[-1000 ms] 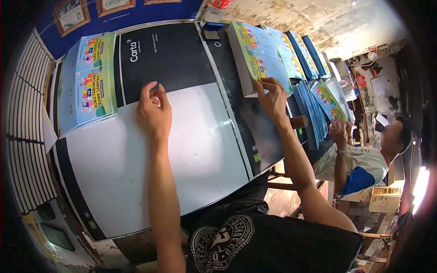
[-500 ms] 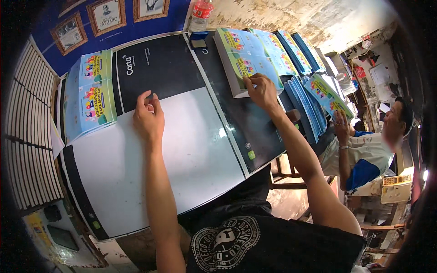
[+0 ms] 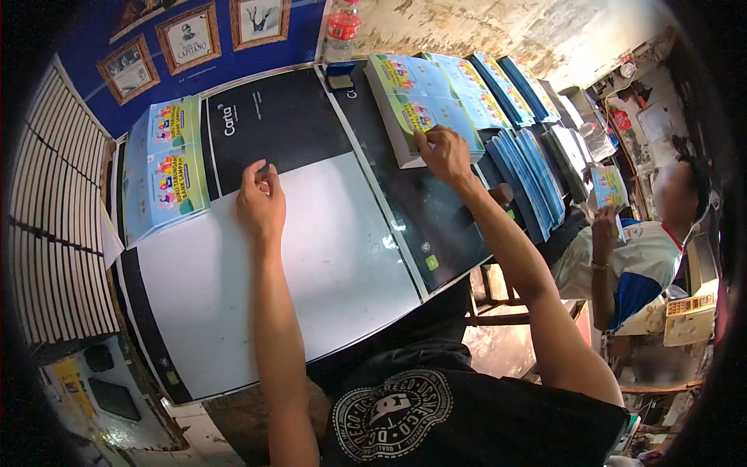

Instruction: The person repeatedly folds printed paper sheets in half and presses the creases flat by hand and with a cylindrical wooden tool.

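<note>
Left hand: palm side in, over the white sheet near its far edge; left hand has fingers loosely curled, thumb close to the index. Small dark spot at the fingertips, cannot tell if it is something held.
Right hand: right hand at the near edge of the thick stack, thumb and index drawn together on it. Cannot tell whether a sheet is gripped.
Thick stack: thick stack of blue, green and yellow printed sheets, right of the center strip, lying flat on the tabletop.
Left pile: left pile of similar prints, far left end, beside the black panel.
Work area: white sheet between the left pile and the strip.
Far edge: small dark blue box, lid up; bottle with red label near it.
Right end: more printed stacks, plus blue-edged bundles nearer the person. Brown wooden knob just beyond the right wrist.
Co-worker: co-worker at the right, holding a booklet.
Wall: framed pictures on blue.
</note>
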### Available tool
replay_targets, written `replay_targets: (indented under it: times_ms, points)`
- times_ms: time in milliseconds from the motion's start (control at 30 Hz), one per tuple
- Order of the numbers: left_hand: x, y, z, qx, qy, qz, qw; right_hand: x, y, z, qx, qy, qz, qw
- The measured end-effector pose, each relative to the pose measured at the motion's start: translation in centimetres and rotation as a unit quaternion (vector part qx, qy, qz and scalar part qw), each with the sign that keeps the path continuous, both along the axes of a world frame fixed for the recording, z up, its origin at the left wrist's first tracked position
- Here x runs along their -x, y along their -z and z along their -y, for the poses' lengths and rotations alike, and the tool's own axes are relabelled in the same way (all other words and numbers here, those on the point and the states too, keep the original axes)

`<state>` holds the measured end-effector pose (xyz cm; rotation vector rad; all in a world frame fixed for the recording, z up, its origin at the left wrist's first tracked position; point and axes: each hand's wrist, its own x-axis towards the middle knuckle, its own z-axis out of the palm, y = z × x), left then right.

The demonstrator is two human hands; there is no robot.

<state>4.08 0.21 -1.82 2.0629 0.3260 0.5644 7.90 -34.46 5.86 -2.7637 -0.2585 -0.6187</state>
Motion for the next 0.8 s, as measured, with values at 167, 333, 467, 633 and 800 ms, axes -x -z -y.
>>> replay_targets:
  times_ms: [167,333,467,633,800]
  points:
    - [0.2,0.2,-0.2,0.016,0.019,-0.011,1.000,0.2,0.8,0.3,0.130,-0.057,0.078,0.987]
    - [0.0,0.3,0.1,0.004,0.008,0.016,1.000,-2.0,-3.0,2.5,0.104,-0.040,0.030,0.993]
    - [-0.2,0.0,-0.1,0.019,0.014,-0.002,1.000,-6.8,-9.3,6.5,0.112,0.002,0.137,0.984]
    - [0.2,-1.0,-0.1,0.090,0.051,0.097,0.990,-5.0,-22.0,7.1,0.092,-0.016,0.280,0.955]
    - [2.9,-6.1,2.2,0.116,0.115,0.164,0.973,4.2,-31.7,3.2,0.103,-0.038,0.403,0.909]
